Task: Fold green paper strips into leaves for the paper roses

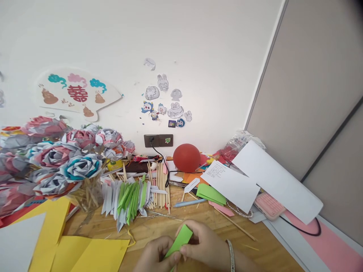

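Between my two hands, low in the head view, is a folded strip of green paper. My left hand pinches its lower end, thumb on top. My right hand, with a beaded bracelet at the wrist, grips it from the right side, thumb near the strip's middle. Beyond the hands, a row of folded green and white paper strips lies on the wooden table. A stack of green paper pieces rests farther right, close to a light blue pen.
Paper flowers in a clear container crowd the left, near yellow paper sheets. Wooden sticks and a red balloon sit toward the wall. White sheets, a pink calculator-like object and pink paper lie right.
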`<state>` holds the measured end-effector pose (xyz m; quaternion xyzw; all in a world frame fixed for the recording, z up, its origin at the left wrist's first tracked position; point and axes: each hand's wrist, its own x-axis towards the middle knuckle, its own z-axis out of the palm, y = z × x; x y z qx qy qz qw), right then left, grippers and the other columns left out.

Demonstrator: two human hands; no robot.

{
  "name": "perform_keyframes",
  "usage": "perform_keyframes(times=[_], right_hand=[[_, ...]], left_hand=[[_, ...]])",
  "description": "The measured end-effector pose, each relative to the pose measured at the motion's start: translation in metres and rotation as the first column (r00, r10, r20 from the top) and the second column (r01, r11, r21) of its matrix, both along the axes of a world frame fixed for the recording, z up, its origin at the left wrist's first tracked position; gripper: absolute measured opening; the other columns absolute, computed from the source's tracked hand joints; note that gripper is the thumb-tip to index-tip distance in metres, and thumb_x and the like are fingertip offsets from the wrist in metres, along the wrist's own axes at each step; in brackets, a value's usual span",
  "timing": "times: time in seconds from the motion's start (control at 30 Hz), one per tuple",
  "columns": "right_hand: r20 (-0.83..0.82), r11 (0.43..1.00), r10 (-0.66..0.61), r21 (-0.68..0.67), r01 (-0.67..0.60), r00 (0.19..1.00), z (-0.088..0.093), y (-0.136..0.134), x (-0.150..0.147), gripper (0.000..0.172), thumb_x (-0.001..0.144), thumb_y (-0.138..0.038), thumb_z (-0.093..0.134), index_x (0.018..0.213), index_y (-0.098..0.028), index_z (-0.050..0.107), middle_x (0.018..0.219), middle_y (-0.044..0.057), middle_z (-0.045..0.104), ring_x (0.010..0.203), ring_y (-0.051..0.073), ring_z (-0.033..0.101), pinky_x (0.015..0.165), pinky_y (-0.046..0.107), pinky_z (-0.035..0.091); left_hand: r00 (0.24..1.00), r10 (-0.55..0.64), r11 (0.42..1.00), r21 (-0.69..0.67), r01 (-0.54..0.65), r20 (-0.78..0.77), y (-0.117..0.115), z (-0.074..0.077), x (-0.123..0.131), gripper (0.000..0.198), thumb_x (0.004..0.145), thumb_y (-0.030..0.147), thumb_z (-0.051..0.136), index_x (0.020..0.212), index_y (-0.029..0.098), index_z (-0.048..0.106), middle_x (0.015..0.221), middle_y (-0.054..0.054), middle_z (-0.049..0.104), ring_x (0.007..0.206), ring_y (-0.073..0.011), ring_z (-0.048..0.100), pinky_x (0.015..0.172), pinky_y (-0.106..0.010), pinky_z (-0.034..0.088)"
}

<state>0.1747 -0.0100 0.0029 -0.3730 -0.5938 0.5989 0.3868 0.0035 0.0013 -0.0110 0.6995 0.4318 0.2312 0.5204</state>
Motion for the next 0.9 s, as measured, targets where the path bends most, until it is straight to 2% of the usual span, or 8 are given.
perform_keyframes(times=[0.13,0.33,0.5,0.6,0.73,0.83,0.9], right_hand=[[-0.004,0.999,-0.034,-0.041,0.034,0.999,-0.005,0.002,-0.001,0.022,0.062,-0.019,0.061,0.082,-0.017,0.052,0.063,-0.004,0.056,0.051,0.011,0.053,0.051,0.023,0.042],[-0.048,0.999,0.011,-0.042,-0.013,0.999,-0.009,0.006,0.001,0.028,0.072,-0.038,0.062,0.085,-0.015,0.052,0.055,-0.003,0.056,0.045,0.01,0.051,0.047,0.023,0.042],[-0.066,0.996,0.078,-0.029,-0.08,0.995,-0.011,0.008,0.006,0.041,0.077,-0.054,0.053,0.089,-0.015,0.049,0.061,0.001,0.059,0.046,0.011,0.053,0.047,0.022,0.042],[0.036,0.996,0.085,0.026,-0.086,0.996,-0.012,0.006,0.006,0.035,0.082,-0.047,0.049,0.095,-0.014,0.049,0.061,0.0,0.058,0.045,0.01,0.052,0.045,0.021,0.04],[0.193,0.994,0.034,0.099,-0.054,0.981,-0.012,0.0,0.001,0.018,0.082,-0.024,0.045,0.095,-0.015,0.053,0.055,-0.005,0.05,0.044,0.009,0.049,0.044,0.019,0.037],[0.247,0.991,0.014,0.123,-0.046,0.969,-0.012,-0.002,-0.003,0.021,0.079,-0.014,0.042,0.097,-0.016,0.053,0.051,-0.008,0.045,0.043,0.009,0.046,0.045,0.018,0.037],[0.259,0.991,0.017,0.127,-0.051,0.966,-0.011,-0.002,-0.003,0.022,0.078,-0.012,0.041,0.096,-0.015,0.054,0.05,-0.007,0.045,0.043,0.009,0.045,0.044,0.018,0.037]], left_hand=[[0.997,-0.032,0.999,-0.018,0.034,0.066,0.001,-0.006,0.0,0.039,0.072,0.055,0.055,0.064,0.018,0.049,0.055,0.006,0.047,0.05,-0.0097,0.044,0.05,-0.019,0.032],[0.993,-0.07,0.997,-0.033,0.074,0.095,-0.001,-0.004,0.0,0.034,0.075,0.049,0.054,0.067,0.017,0.048,0.056,0.006,0.045,0.051,-0.0099,0.043,0.051,-0.019,0.032],[0.998,-0.038,0.999,-0.019,0.038,0.046,0.001,0.0,0.0,0.023,0.072,0.039,0.053,0.063,0.018,0.046,0.055,0.007,0.044,0.051,-0.01,0.044,0.051,-0.02,0.034],[0.999,-0.041,0.998,-0.051,0.043,0.033,0.001,0.003,0.002,0.013,0.067,0.03,0.053,0.064,0.017,0.05,0.057,0.005,0.049,0.054,-0.0114,0.049,0.053,-0.02,0.037],[0.993,-0.094,0.992,-0.079,0.099,0.07,-0.002,0.007,0.005,0.01,0.064,0.022,0.049,0.065,0.015,0.056,0.062,0.003,0.055,0.06,-0.0124,0.051,0.056,-0.021,0.039],[0.991,-0.114,0.983,-0.137,0.123,0.068,-0.003,0.006,0.005,0.013,0.061,0.018,0.045,0.067,0.015,0.057,0.06,0.004,0.054,0.054,-0.0114,0.05,0.052,-0.021,0.039],[0.993,-0.108,0.986,-0.122,0.113,0.042,-0.002,0.003,0.003,0.014,0.06,0.017,0.044,0.067,0.015,0.056,0.059,0.004,0.053,0.053,-0.0118,0.051,0.051,-0.021,0.038]])
